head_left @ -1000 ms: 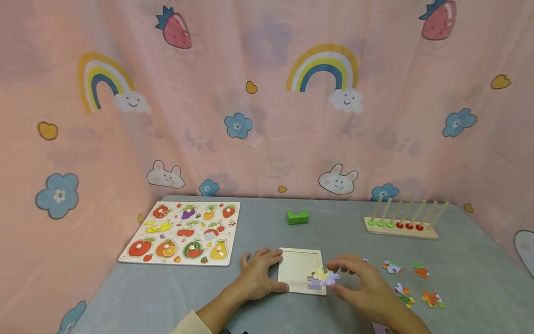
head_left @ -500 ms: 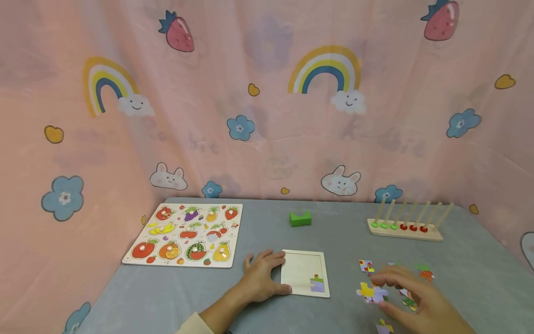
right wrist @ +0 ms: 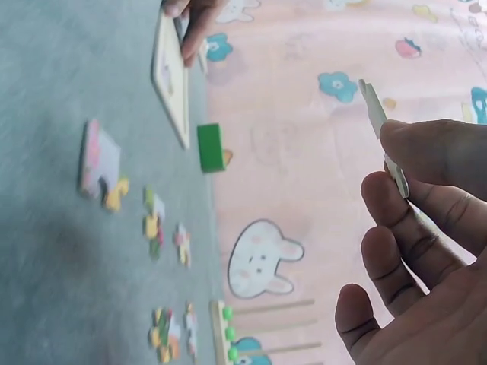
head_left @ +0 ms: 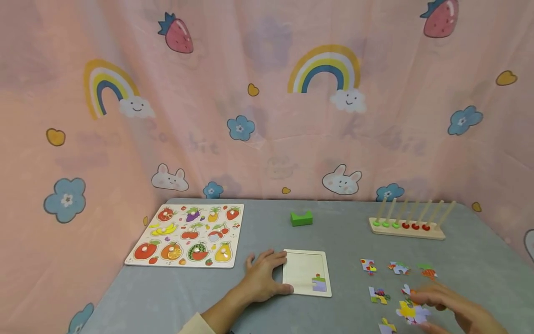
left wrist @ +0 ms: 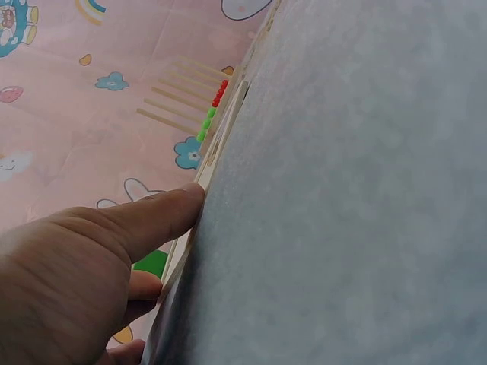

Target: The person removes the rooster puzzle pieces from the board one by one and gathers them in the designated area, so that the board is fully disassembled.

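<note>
At the tray's left side, my left hand [head_left: 262,279] touches a shallow wooden puzzle tray [head_left: 302,292], fingers at the far left corner and thumb at the near left. In the left wrist view, the straight thumb [left wrist: 163,217] lies along the tray's edge. One lilac and green jigsaw piece [head_left: 319,284] sits in the tray's near right corner. My right hand [head_left: 456,306] pinches a yellow and lilac jigsaw piece [head_left: 412,311] between thumb and fingers. The right wrist view shows this piece [right wrist: 374,110] edge-on, raised off the table.
Several loose jigsaw pieces, including one with a carrot [head_left: 427,270] and one with yellow [head_left: 378,295], lie right of the tray. A fruit peg puzzle [head_left: 233,241] lies left. Behind are a green block [head_left: 301,219] and a pegged bead rack [head_left: 406,229].
My right hand has carried the yellow and lilac jigsaw piece from over the tray rightward to the loose pieces. My left hand stays at the tray's left edge.
</note>
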Demonstrator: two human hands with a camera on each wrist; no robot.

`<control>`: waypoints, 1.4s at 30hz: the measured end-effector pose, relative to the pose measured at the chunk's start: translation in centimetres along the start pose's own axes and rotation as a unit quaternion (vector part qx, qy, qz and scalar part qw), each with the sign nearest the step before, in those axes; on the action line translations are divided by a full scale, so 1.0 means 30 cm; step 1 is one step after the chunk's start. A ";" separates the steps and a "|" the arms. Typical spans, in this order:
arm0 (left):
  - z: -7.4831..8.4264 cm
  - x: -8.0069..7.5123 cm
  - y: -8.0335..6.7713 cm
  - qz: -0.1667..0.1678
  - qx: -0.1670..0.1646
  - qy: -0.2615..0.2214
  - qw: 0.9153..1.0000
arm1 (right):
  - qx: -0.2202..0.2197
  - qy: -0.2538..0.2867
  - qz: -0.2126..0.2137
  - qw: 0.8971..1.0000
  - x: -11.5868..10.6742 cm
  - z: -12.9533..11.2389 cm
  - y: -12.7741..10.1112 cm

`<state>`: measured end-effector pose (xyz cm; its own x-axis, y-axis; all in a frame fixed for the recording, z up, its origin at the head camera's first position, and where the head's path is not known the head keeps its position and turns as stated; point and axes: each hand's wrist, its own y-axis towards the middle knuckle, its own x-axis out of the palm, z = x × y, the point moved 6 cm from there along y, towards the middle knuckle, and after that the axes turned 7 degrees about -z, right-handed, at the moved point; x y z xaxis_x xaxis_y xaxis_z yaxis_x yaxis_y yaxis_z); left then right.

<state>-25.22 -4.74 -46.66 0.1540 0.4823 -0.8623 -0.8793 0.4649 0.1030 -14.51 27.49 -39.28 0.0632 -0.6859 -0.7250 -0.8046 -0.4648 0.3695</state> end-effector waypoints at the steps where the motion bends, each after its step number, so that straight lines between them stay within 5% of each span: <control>1: 0.001 0.001 0.000 0.000 0.000 0.000 1.000 | 0.009 -0.009 -0.001 1.000 -0.001 0.018 -0.012; 6: 0.002 0.007 -0.002 0.001 -0.001 0.000 1.000 | 0.028 -0.022 -0.009 0.999 -0.002 0.117 -0.071; 14: 0.000 0.003 -0.003 0.003 0.001 -0.001 1.000 | 0.040 0.047 -0.131 0.989 0.033 0.257 -0.136; 18: 0.002 0.001 -0.002 0.003 0.002 -0.001 1.000 | 0.020 0.089 -0.134 0.987 0.048 0.281 -0.147; 21: 0.004 0.000 0.000 0.002 0.001 0.002 1.000 | -0.036 0.170 -0.154 0.973 0.062 0.281 -0.146; 25: 0.007 -0.001 0.001 0.001 0.001 0.004 1.000 | -0.026 0.243 -0.190 0.951 0.076 0.297 -0.146; 33: 0.004 -0.001 0.002 -0.003 -0.001 0.000 1.000 | -0.011 0.147 -0.148 0.978 0.072 0.300 -0.146; 42: 0.005 -0.004 0.000 -0.005 -0.004 -0.003 1.000 | -0.017 0.122 -0.151 0.981 0.070 0.317 -0.151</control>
<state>-25.17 -4.69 -46.49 0.1659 0.4829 -0.8598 -0.8816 0.4633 0.0901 -16.33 33.49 -48.00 0.4392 -0.6259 -0.6445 -0.7079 -0.6828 0.1807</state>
